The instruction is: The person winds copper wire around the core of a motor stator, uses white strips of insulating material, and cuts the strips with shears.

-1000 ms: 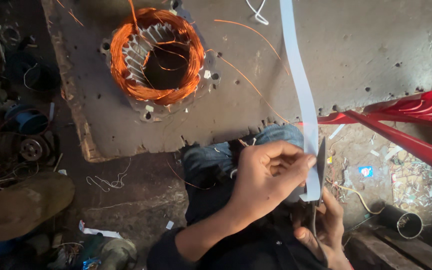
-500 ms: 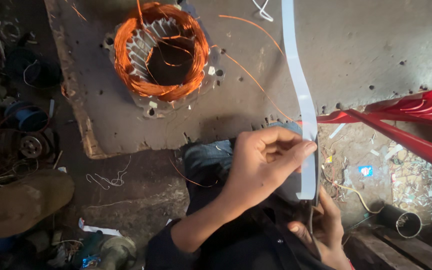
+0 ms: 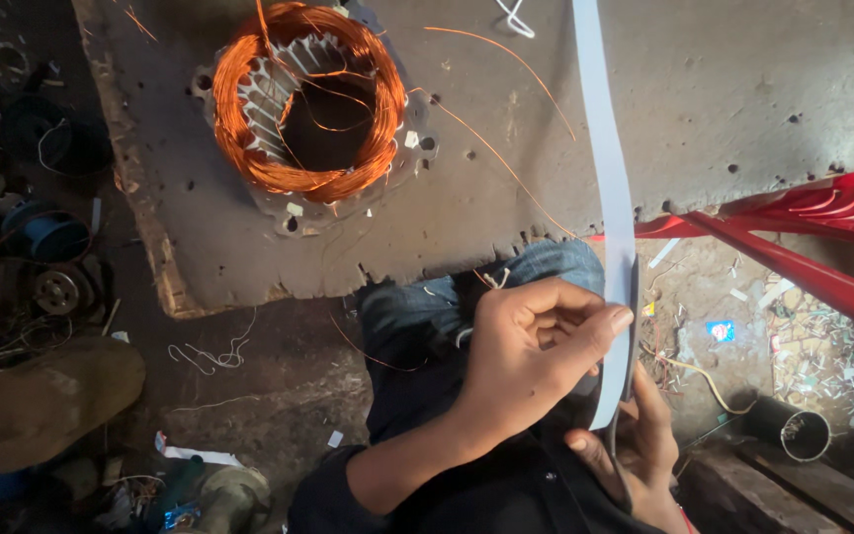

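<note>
Hands at work on a long pale insulating strip (image 3: 613,247), which rises from lap level up over the grey workbench (image 3: 724,89): the left hand (image 3: 536,361) is closed, thumb pinching the strip's lower length, while the right hand (image 3: 644,450) (partly hidden beneath) curls its fingers about the strip's bottom end together with a dark slim tool whose kind cannot be told. On the bench the motor stator (image 3: 313,109) already carries thick copper windings with loose wire ends trailing, so winding appears largely done; the strip remains one uncut length, its preparation apparently just begun.
</note>
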